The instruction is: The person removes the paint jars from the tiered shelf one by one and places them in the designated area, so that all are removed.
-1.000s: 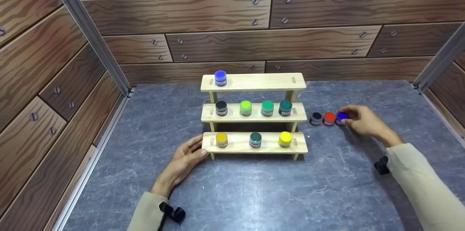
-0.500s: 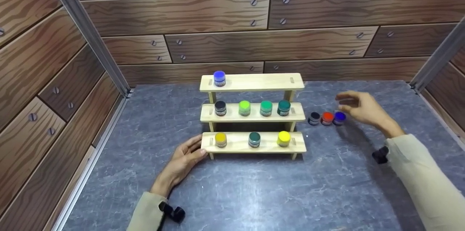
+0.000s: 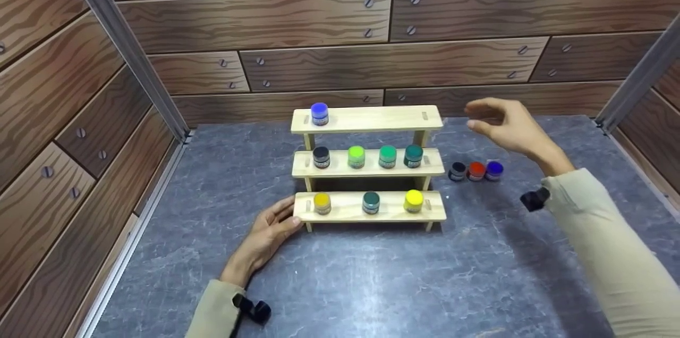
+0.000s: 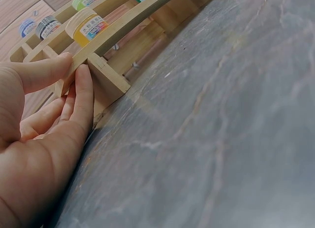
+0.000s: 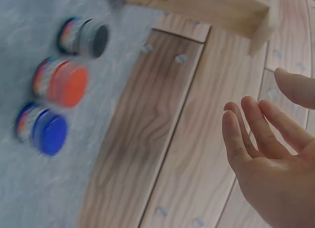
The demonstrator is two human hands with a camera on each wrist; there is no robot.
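A three-step wooden display rack point(image 3: 340, 214) bears small paint jars on every step. My left hand point(image 3: 265, 234) grips the left end of the lowest step; in the left wrist view the thumb lies against its top edge and the fingers curl beneath. My right hand point(image 3: 512, 128) is raised in the air right of the top step, fingers parted from the thumb and holding nothing. Below it a black jar point(image 3: 457, 171), a red jar point(image 3: 476, 171) and a blue jar point(image 3: 494, 170) stand in a row on the table. The right wrist view shows the palm bare.
The top step carries a violet-blue jar point(image 3: 319, 114) at its left. A black jar point(image 3: 321, 157) and several green ones share the middle step. An ochre jar point(image 3: 322, 203), a dark green jar point(image 3: 371, 202) and a yellow jar point(image 3: 414, 201) stand lowest. Wood-patterned walls point(image 3: 265, 19) enclose the table.
My right hand has let go of the blue jar, risen, and moved back and left toward the top step. The left hand keeps its grip on the rack.
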